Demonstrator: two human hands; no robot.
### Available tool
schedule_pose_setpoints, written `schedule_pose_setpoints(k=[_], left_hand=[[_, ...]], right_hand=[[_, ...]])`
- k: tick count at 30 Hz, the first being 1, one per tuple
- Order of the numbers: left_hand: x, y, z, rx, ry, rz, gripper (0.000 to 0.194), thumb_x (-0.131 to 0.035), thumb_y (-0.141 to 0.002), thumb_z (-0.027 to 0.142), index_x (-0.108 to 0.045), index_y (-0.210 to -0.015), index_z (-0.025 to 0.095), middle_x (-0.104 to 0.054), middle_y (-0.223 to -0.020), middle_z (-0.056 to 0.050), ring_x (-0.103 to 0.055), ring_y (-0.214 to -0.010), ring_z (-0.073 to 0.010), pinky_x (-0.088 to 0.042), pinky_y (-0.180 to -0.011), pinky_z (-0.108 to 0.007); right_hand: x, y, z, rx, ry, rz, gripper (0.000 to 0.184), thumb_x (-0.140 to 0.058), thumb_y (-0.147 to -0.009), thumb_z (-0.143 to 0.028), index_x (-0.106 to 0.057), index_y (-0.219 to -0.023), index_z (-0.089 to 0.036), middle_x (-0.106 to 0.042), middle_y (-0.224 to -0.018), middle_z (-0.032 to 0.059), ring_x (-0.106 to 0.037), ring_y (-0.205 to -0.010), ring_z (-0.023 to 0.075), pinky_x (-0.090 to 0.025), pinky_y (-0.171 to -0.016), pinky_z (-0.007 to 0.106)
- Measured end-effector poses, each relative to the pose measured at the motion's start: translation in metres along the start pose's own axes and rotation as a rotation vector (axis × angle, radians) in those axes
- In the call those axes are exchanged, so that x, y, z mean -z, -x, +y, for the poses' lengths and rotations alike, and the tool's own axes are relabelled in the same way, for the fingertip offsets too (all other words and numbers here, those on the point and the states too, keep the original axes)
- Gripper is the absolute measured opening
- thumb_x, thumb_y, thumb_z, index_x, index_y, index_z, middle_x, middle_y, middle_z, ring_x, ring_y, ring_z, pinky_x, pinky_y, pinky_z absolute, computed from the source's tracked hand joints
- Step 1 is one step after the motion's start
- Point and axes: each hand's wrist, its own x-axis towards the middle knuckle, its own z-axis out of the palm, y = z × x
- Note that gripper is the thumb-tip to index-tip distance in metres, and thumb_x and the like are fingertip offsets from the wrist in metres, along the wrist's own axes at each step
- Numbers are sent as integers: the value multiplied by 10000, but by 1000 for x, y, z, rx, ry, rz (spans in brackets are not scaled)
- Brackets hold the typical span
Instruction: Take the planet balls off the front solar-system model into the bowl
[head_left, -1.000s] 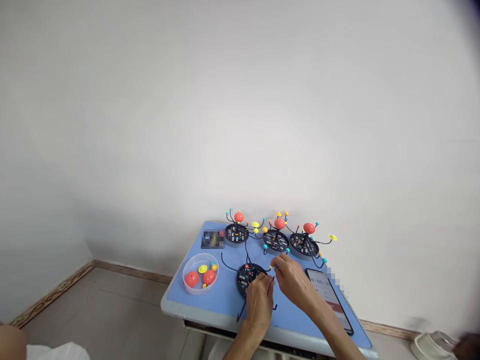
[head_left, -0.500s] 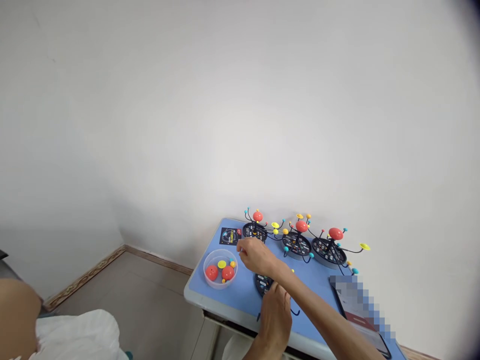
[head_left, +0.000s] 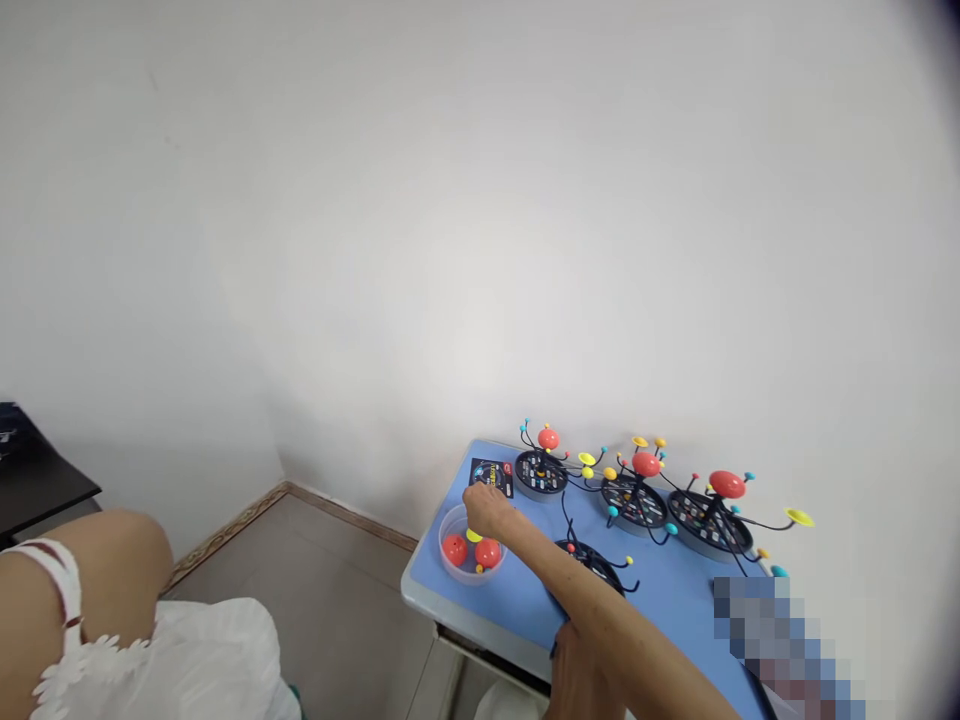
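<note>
My right hand [head_left: 487, 510] reaches across to the left, and its bunched fingers dip into a clear plastic bowl [head_left: 448, 572]. The bowl holds two red balls [head_left: 454, 549] and small yellow pieces [head_left: 474, 536]. What the fingers hold, if anything, is hidden. My left hand [head_left: 574, 672] is low at the table's near edge, mostly covered by my right forearm. It is beside a black round base [head_left: 596, 565] with bent wire arms and a few small coloured beads.
Three assembled models with red balls and coloured beads on wire arms [head_left: 541, 470] [head_left: 636, 498] [head_left: 712, 508] stand along the wall on the blue table [head_left: 517, 610]. A dark card [head_left: 491, 475] lies behind the bowl. Another person's leg [head_left: 75, 590] and white garment are at the left.
My right hand has gone from the black base leftwards to the bowl and down into it. My left hand has dropped to the table's near edge. The view has swung left.
</note>
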Motion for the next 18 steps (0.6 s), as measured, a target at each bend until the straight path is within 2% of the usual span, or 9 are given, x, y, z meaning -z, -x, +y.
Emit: schedule_pose_setpoints(k=[3,5,8,11,14,18], left_hand=[[-2,1,2,-70,-166,36,298,-445,-915,340,-686,-1036,212,-733,-1030,-78,-650,-996,-266,-485,-907,-379],[-5,1,1,-149,-210,117,331,-411,-930,321,-679,-1074,190,-722,-1057,-106,-651,-1017,-262,-489,-916,-366],[-11,1,-4,-234,-232,255,381,-364,-953,324,-671,-1113,165,-707,-1097,-152,-647,-1052,-269,-487,-951,-381],[-13,-1,-4,-229,-247,262,450,-303,-971,321,-658,-1175,134,-704,-1115,-184,-657,-1052,-284,-501,-945,-420],[-11,-5,2,-195,-248,232,494,-277,-972,311,-643,-1224,96,-696,-1168,-200,-659,-1076,-292,-508,-949,-438],[-11,-17,10,-224,-249,280,483,-300,-961,295,-654,-1221,94,-696,-1199,-191,-647,-1121,-292,-494,-984,-434]], right_hand=[[7,11,7,-20,-21,26,303,-541,-753,-12,-712,-994,-78,-747,-952,202,-719,-856,255,-439,-608,263],[15,25,18,-34,-40,72,247,-539,-788,-53,-713,-959,-93,-748,-935,187,-708,-831,236,-405,-595,257],[27,58,42,-56,-67,169,218,-488,-873,-127,-704,-903,-130,-744,-925,142,-678,-831,197,-371,-622,249],[33,98,76,-89,-118,278,258,-436,-902,-133,-682,-828,-162,-725,-851,75,-632,-769,151,-348,-641,234],[27,135,110,-162,-252,413,256,-461,-865,-118,-632,-682,-173,-659,-688,22,-546,-637,125,-328,-608,227],[4,170,144,-298,-329,446,251,-482,-837,-125,-577,-614,-191,-600,-610,-6,-494,-588,131,-300,-570,239]])
